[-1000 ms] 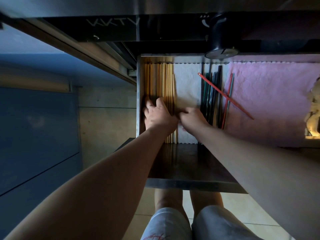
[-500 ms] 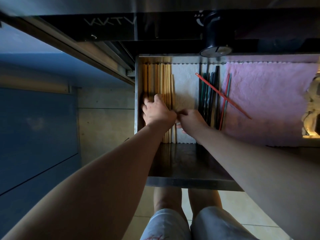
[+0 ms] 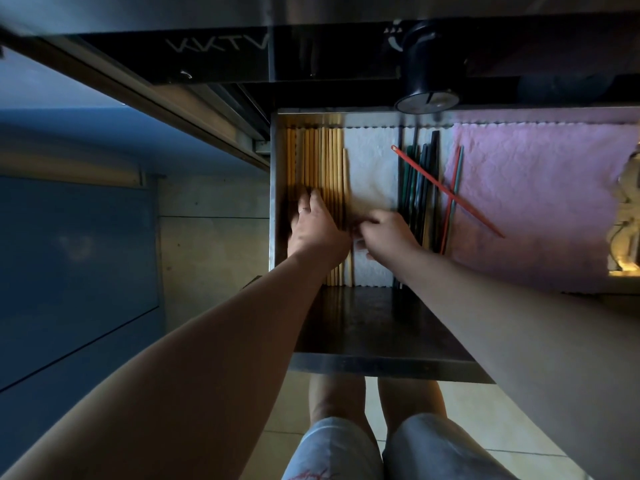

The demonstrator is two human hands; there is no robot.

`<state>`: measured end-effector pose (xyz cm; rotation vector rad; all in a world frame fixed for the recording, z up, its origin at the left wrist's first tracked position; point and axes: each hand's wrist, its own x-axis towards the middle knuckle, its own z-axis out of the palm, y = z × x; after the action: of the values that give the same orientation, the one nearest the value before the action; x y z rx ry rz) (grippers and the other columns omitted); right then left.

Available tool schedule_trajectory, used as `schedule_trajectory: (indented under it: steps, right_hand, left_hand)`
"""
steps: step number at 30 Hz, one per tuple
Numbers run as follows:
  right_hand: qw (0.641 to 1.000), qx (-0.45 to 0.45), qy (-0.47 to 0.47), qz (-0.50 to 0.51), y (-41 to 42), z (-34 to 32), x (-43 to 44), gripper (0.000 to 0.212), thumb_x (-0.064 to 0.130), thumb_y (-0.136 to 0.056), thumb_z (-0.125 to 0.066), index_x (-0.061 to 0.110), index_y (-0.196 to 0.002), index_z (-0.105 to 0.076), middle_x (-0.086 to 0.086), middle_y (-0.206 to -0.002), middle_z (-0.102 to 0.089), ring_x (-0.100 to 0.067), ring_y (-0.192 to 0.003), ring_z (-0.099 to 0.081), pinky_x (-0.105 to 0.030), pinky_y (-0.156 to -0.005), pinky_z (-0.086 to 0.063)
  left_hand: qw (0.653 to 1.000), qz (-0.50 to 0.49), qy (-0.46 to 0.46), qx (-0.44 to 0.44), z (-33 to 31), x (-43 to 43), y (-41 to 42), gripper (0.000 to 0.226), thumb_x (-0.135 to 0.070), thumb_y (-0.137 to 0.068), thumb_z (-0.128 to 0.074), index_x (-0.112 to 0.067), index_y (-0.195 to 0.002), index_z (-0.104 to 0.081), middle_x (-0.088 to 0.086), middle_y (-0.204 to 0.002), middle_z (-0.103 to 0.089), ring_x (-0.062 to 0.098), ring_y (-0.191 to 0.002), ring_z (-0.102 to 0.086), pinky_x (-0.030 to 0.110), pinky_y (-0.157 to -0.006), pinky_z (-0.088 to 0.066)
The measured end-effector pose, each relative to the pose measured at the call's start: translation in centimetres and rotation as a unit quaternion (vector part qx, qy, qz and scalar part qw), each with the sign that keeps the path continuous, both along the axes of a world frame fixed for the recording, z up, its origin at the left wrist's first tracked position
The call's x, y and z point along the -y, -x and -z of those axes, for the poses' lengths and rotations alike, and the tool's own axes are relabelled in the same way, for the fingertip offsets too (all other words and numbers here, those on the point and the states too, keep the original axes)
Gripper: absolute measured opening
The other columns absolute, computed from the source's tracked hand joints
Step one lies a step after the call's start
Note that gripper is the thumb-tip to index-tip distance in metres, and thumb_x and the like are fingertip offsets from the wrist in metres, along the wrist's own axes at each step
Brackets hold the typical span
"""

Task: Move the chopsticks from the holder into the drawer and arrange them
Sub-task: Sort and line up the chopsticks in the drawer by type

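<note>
A row of several wooden chopsticks (image 3: 322, 157) lies side by side along the left wall of the open metal drawer (image 3: 273, 188). My left hand (image 3: 317, 226) rests flat on that row with its fingers spread. My right hand (image 3: 388, 233) is just beside it, fingertips pinched at the rightmost wooden chopstick (image 3: 346, 174), which sits slightly lower than the others. Several dark chopsticks (image 3: 419, 174) lie in a bundle right of my right hand. A red chopstick (image 3: 446, 190) lies slanted across them. The black holder (image 3: 429, 81) stands on the counter above the drawer.
A white liner (image 3: 372, 168) covers the drawer's middle strip and a pink liner (image 3: 536, 202) its right part. A red and a teal chopstick (image 3: 455, 178) lie at the pink liner's left edge. The drawer's front edge (image 3: 381, 367) is above my knees.
Both hands stay in nearly the same spot on the wooden row. My left hand's fingers have shifted slightly up the chopsticks; my right hand's fingertips have closed in toward the rightmost one.
</note>
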<state>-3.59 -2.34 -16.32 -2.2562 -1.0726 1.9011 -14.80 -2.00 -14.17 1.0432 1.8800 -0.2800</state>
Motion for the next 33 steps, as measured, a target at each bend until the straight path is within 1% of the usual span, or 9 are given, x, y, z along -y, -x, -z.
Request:
schedule_trajectory:
  steps: [4,8,10,13,18,20,24,30,33]
  right_hand:
    - [1.000,0.016,-0.014,0.013,-0.1,0.2,-0.2,0.037,0.022,-0.090,-0.046,0.022,-0.124,-0.060,-0.006,-0.114,-0.066,-0.027,-0.099,-0.065,-0.041,-0.088,-0.056]
    - [0.999,0.029,-0.024,0.018,0.0,0.8,-0.4,0.041,0.016,-0.092,-0.042,0.023,-0.130,-0.056,-0.008,-0.124,-0.064,-0.028,-0.105,-0.064,-0.032,-0.079,-0.050]
    - [0.999,0.027,-0.023,0.017,0.2,0.8,-0.6,0.041,0.012,-0.093,-0.041,0.022,-0.130,-0.057,-0.005,-0.129,-0.061,-0.024,-0.111,-0.060,-0.032,-0.089,-0.051]
    - [0.999,0.027,-0.025,0.020,0.4,0.8,-0.7,0.040,0.010,-0.093,-0.042,0.022,-0.127,-0.059,-0.003,-0.131,-0.060,-0.022,-0.117,-0.057,-0.039,-0.100,-0.049]
    - [0.999,0.026,-0.020,0.032,0.4,0.6,-0.8,0.040,0.011,-0.094,-0.043,0.020,-0.130,-0.058,-0.003,-0.134,-0.058,-0.023,-0.119,-0.056,-0.041,-0.102,-0.048]
    - [0.999,0.021,-0.014,0.043,0.4,0.7,-0.9,0.040,0.011,-0.094,-0.043,0.018,-0.130,-0.058,-0.004,-0.135,-0.057,-0.024,-0.121,-0.055,-0.041,-0.103,-0.047]
    - [0.997,0.007,0.000,0.074,0.8,0.8,-1.0,0.038,0.014,-0.092,-0.043,0.021,-0.125,-0.062,-0.003,-0.129,-0.062,-0.025,-0.116,-0.059,-0.043,-0.099,-0.050]
    - [0.994,-0.012,0.020,0.110,0.8,1.3,-1.1,0.039,0.013,-0.089,-0.041,0.022,-0.117,-0.066,-0.006,-0.120,-0.067,-0.025,-0.108,-0.063,-0.044,-0.096,-0.052]
    - [0.992,-0.015,0.021,0.122,1.0,1.0,-1.2,0.037,0.015,-0.090,-0.041,0.022,-0.118,-0.066,-0.007,-0.117,-0.068,-0.025,-0.102,-0.066,-0.045,-0.091,-0.055]
  left_hand:
    - [0.998,0.057,0.018,-0.011,0.0,0.2,0.4,0.094,-0.014,-0.090,-0.058,-0.020,-0.156,0.008,0.000,-0.164,0.011,0.027,-0.149,-0.008,0.042,-0.117,-0.021]
    - [0.983,0.181,-0.003,-0.038,0.5,0.5,0.9,0.091,-0.003,-0.092,-0.047,-0.026,-0.155,0.014,-0.010,-0.156,0.034,0.024,-0.150,0.006,0.044,-0.117,-0.021]
    - [0.969,0.242,-0.002,-0.049,0.9,0.9,1.3,0.093,-0.002,-0.091,-0.048,-0.026,-0.154,0.016,-0.013,-0.154,0.037,0.022,-0.150,0.009,0.045,-0.116,-0.023]
    - [0.971,0.232,0.022,-0.055,1.2,1.0,1.4,0.092,-0.005,-0.092,-0.049,-0.023,-0.154,0.017,-0.010,-0.155,0.036,0.024,-0.150,0.001,0.045,-0.115,-0.025]
    - [0.976,0.208,0.034,-0.044,1.4,0.6,1.2,0.092,-0.006,-0.094,-0.050,-0.019,-0.152,0.020,-0.003,-0.156,0.036,0.025,-0.151,-0.001,0.045,-0.118,-0.019]
    - [0.976,0.211,0.032,-0.045,1.6,0.5,1.2,0.093,-0.007,-0.094,-0.051,-0.019,-0.152,0.021,-0.002,-0.155,0.036,0.025,-0.150,0.000,0.046,-0.118,-0.021]
    - [0.958,0.280,-0.025,-0.063,1.7,0.9,1.5,0.094,0.001,-0.092,-0.045,-0.026,-0.151,0.022,-0.010,-0.150,0.044,0.017,-0.148,0.019,0.046,-0.115,-0.026]
    - [0.956,0.283,-0.015,-0.077,1.7,0.9,1.5,0.092,-0.004,-0.093,-0.048,-0.023,-0.153,0.019,-0.009,-0.153,0.040,0.018,-0.150,0.012,0.045,-0.113,-0.029]
    - [0.936,0.342,-0.048,-0.066,1.7,1.1,1.9,0.092,-0.006,-0.094,-0.048,-0.029,-0.152,0.020,-0.012,-0.153,0.039,0.015,-0.148,0.020,0.044,-0.116,-0.023]
